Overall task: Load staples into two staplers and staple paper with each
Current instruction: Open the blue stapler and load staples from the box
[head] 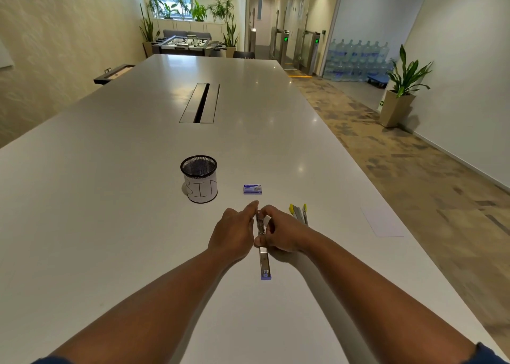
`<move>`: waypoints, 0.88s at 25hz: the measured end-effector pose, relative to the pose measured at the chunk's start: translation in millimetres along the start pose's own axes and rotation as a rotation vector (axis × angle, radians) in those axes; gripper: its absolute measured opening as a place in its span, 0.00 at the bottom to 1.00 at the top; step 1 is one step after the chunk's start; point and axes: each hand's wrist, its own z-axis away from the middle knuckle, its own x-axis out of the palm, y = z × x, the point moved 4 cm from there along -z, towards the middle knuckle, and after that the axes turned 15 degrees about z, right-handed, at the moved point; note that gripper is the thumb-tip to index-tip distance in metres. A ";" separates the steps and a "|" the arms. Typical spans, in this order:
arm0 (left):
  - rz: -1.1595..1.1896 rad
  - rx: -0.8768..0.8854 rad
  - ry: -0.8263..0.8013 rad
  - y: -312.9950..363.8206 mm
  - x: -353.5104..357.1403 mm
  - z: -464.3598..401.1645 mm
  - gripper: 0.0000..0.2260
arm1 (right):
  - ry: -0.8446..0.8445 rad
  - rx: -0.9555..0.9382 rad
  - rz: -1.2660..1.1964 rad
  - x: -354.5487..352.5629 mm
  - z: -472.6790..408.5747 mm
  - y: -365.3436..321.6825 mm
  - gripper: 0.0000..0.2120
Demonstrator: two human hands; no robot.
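Purple stapler [264, 261] lies opened flat; yellow stapler [299, 214] beside it.

We see our two bare forearms, with no watch or ring showing on the left hand [233, 232] or right hand [281, 234]. Dark blue sleeve edges [485, 354] peek in at the near corners.

Head-worn camera looks forward and down along the table [110, 198], hands close below.

Both hands meet over a purple stapler [264, 256] lying opened flat on the white table [110, 198]. The left hand [233, 232] pinches at its far end; the right hand [281, 232] grips its middle.
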 end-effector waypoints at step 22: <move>0.034 0.055 0.011 5.2 0.2 3.6 0.20 | 0.264 -0.007 -0.100 20.5 15.7 14.1 0.22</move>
